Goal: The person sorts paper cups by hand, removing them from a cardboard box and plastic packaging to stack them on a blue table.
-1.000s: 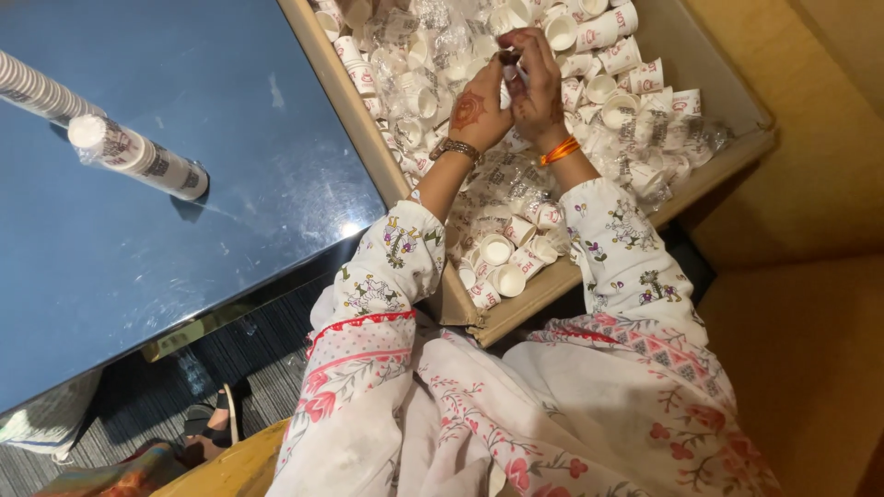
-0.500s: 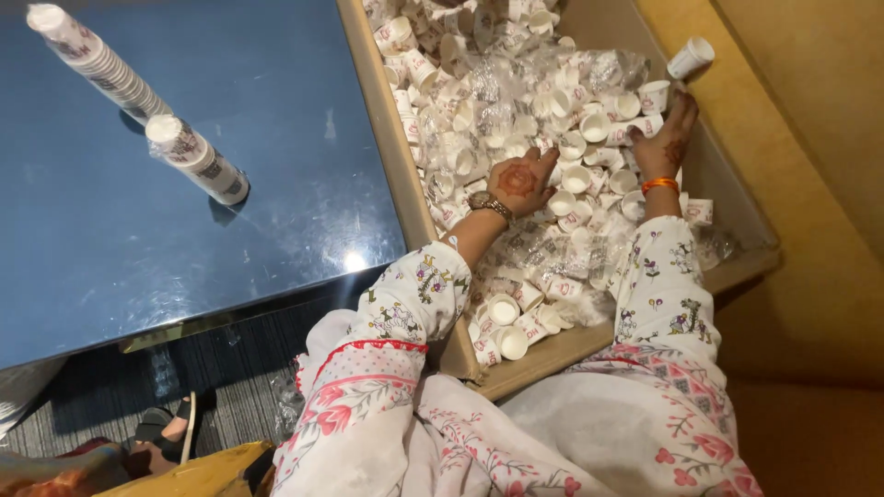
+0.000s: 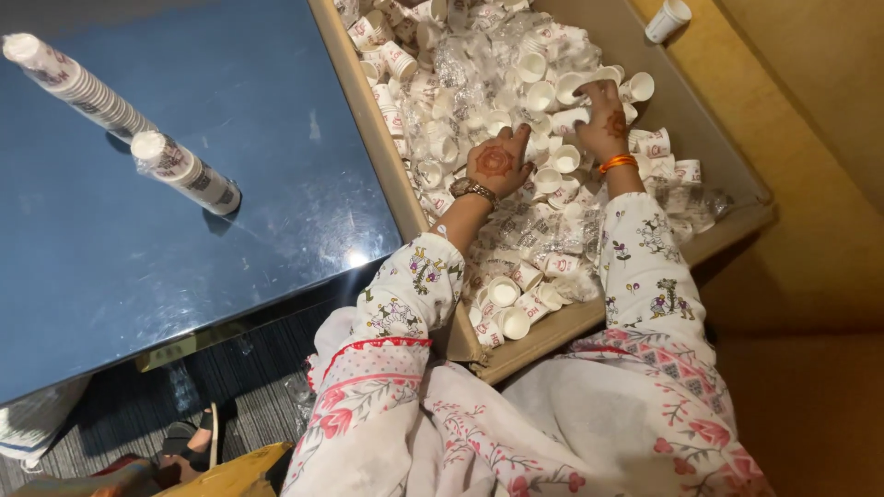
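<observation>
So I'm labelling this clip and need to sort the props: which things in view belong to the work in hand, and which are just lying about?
In hand:
- left hand and right hand, both down on the loose paper cups
- cardboard box holding those cups
- clear plastic wrappers among them

Lying about:
- two wrapped cup stacks on the blue table
- lone cup at the box's far side
- sandal on the floor

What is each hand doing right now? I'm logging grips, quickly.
Left hand: open, flat on the loose paper cups, holding nothing.
Right hand: fingers spread on the cups; grip cannot be told.
</observation>
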